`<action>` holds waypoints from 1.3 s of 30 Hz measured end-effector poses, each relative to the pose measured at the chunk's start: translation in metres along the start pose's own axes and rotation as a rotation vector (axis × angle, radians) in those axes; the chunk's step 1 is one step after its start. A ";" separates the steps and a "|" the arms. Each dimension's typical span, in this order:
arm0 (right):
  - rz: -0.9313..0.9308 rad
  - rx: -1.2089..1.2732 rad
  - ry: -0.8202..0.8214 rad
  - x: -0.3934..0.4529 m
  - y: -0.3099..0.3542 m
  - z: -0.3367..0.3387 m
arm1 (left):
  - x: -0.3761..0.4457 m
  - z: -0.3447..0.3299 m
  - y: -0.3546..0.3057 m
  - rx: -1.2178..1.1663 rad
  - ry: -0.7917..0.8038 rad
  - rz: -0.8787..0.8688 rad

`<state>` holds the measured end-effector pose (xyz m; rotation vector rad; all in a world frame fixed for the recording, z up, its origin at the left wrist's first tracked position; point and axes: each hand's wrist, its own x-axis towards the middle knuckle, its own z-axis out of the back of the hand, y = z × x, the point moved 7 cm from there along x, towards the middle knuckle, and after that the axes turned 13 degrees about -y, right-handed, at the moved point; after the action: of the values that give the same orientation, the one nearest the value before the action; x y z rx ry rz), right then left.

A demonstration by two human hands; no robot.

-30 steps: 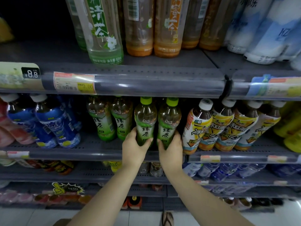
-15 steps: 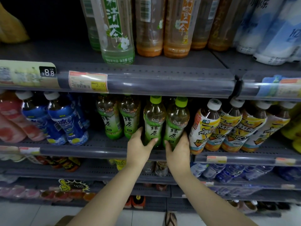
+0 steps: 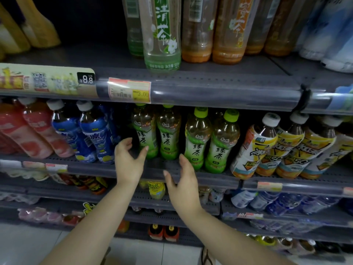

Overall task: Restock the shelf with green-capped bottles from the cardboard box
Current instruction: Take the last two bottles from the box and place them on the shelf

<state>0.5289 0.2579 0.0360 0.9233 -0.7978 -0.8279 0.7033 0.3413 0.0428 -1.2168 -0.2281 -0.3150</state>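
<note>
Shelf (image 3: 107, 166): grey metal tier, the landmark. On it, four green-capped bottles (image 3: 197, 139) stand upright in two pairs, blue-labelled bottles (image 3: 95, 138) to their left, yellow-labelled bottles (image 3: 254, 148) to their right. Left hand (image 3: 129, 159): before the shelf's front edge, by the left pair, grip spread, holding nothing. Right hand (image 3: 184, 181): below the shelf's front edge, near the right pair, grip spread, empty.
</note>
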 end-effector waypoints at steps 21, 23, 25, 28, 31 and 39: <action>-0.049 -0.436 -0.044 0.077 -0.002 -0.052 | 0.018 -0.029 0.004 0.055 0.145 -0.121; -0.031 -0.404 -0.039 0.073 -0.003 -0.049 | 0.014 -0.023 0.004 0.076 0.128 -0.125; -0.007 -0.392 -0.031 0.067 -0.004 -0.047 | 0.008 -0.016 0.005 0.099 0.111 -0.135; -0.006 -0.356 0.006 0.059 -0.007 -0.046 | 0.000 -0.007 0.004 0.120 0.094 -0.144; -0.007 -0.348 0.014 0.058 -0.006 -0.046 | -0.004 -0.005 0.003 0.127 0.102 -0.137; -0.008 -0.343 0.025 0.053 -0.004 -0.042 | -0.013 -0.011 0.003 0.104 0.143 -0.036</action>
<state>0.5882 0.2254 0.0283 0.6305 -0.6061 -0.9251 0.6921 0.3330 0.0317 -1.0832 -0.1413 -0.4144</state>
